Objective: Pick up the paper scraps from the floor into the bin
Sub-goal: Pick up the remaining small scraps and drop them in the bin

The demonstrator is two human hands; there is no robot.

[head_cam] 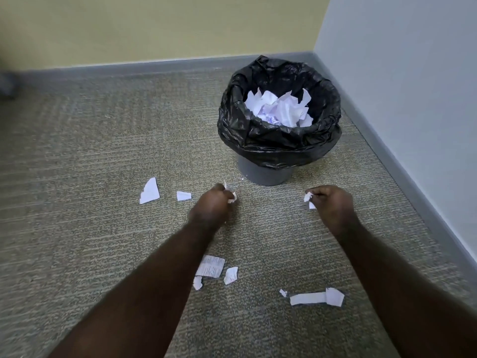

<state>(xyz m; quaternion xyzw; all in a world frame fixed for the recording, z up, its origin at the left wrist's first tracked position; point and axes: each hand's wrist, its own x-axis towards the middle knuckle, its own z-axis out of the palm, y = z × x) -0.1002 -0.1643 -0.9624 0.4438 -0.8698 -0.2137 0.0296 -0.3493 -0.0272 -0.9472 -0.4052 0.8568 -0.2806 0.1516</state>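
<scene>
Both hands' fingers pinched scraps: left hand [214, 202], right hand [331, 202]. The bin [265, 174] stood just beyond, between them, nearer the right.

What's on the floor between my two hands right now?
In the head view, only bare carpet lies between the left hand and right hand; each pinches paper scraps.

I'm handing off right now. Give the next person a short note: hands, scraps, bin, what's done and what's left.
Left hand grips small scraps; right hand pinches scraps too. Both are low over the carpet, short of the bin.
Bin stands in the corner, black liner on, crumpled paper already inside.
Left on the floor: two scraps to the left, three pieces near the left forearm, a strip with bits lower right.
</scene>
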